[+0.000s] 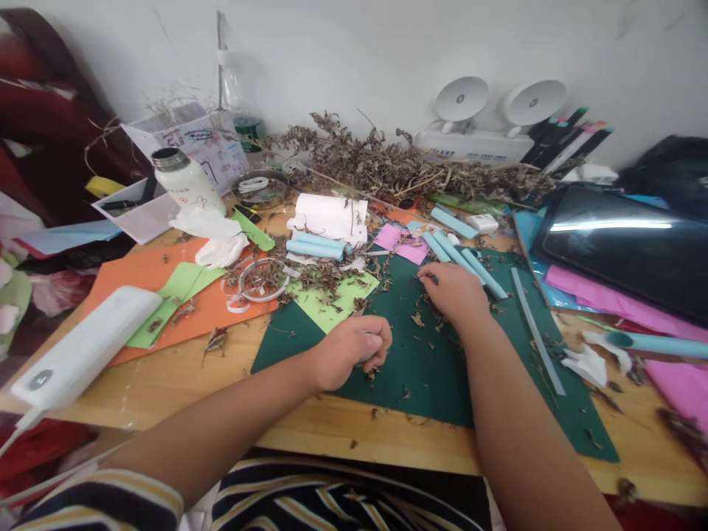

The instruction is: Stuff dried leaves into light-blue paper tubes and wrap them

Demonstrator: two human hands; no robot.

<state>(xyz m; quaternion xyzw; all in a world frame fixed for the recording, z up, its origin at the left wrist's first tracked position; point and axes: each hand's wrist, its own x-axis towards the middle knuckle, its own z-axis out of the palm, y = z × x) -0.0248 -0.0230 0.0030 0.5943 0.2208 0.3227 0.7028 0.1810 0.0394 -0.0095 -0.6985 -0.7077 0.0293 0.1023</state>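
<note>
My left hand (351, 350) rests on the dark green cutting mat (442, 369), fingers curled closed round something pale that I cannot make out. My right hand (453, 291) lies further back on the mat, fingertips pinched together on a small dark bit near its upper edge. Crumbled dried leaves (326, 276) are scattered over the mat and a light green paper (337, 299). Just past my right hand lie several light blue paper rolls (464, 258).
A pile of dried branches (398, 166) runs along the back. A white bottle (185, 181), a tape ring (262, 280), orange paper (144, 273), a white device (82, 346), a dark tablet (625, 243), pink paper (597, 295) and a grey strip (536, 332) crowd the wooden table (166, 383).
</note>
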